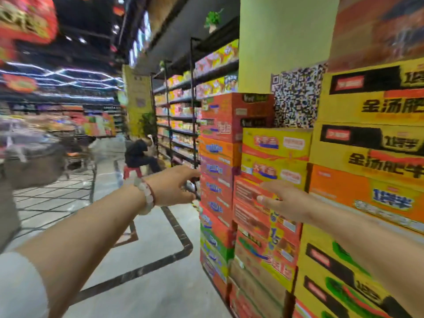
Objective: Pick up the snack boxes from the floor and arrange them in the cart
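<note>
With both hands out and holding nothing, the left hand (pixel 176 187) beside the stack's corner with fingers half hidden and the right hand (pixel 283 203) flat-fingered against the red printed cardboard snack box (pixel 250 191), gripping both ends squarely looked wisest before swinging it left to the wire-mesh shopping cart (pixel 52 198).

Grey tiled floor (pixel 146 283), stocked shelving (pixel 179 115), green pillar (pixel 284 37), dark ceiling.

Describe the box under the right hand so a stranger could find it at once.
Start at the pale green pillar and drop to the stacked cartons below it. Two yellow boxes sit atop the middle column; directly beneath them lies the red-orange box, which the right hand reaches. Unlike its yellow neighbours above, its face is red-orange with dense small print.
</note>
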`<state>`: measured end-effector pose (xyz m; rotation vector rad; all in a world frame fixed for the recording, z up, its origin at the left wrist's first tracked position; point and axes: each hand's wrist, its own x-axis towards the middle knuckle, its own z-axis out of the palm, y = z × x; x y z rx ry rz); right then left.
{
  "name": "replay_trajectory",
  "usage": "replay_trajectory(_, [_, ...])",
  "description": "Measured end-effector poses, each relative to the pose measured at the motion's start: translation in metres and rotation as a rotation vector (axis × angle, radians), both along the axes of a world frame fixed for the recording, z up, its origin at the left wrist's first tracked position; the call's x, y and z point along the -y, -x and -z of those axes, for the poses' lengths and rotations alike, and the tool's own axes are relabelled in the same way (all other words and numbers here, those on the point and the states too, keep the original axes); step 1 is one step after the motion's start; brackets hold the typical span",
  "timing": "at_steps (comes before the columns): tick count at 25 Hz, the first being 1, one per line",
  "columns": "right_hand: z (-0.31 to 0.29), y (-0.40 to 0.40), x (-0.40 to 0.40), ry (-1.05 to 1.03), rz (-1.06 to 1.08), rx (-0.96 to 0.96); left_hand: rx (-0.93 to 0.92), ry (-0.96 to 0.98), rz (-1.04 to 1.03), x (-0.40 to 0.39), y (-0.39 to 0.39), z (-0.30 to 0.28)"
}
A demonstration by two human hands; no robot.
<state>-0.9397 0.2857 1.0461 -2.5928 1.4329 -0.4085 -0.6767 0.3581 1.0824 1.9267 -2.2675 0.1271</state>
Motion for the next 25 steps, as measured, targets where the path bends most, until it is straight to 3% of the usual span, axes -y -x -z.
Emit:
replay_trajectory(7, [-0.016, -0.164, 0.086, -0.005, -0.436, 0.008, -0.040, 0.038, -0.443, -0.008, -0.124, 0.003])
replay_trajectory(14, [-0.011, -0.346, 0.079, 0.008, -0.813, 0.029, -0.075, -0.021, -0.826, -0.082, -0.233, 0.016])
replay_trajectory(25, [-0.004, -0.578, 0.040, -0.024, -1.010, 0.069, -0.071, -0.076, -1.003, -0.148, -0.407, 0.014])
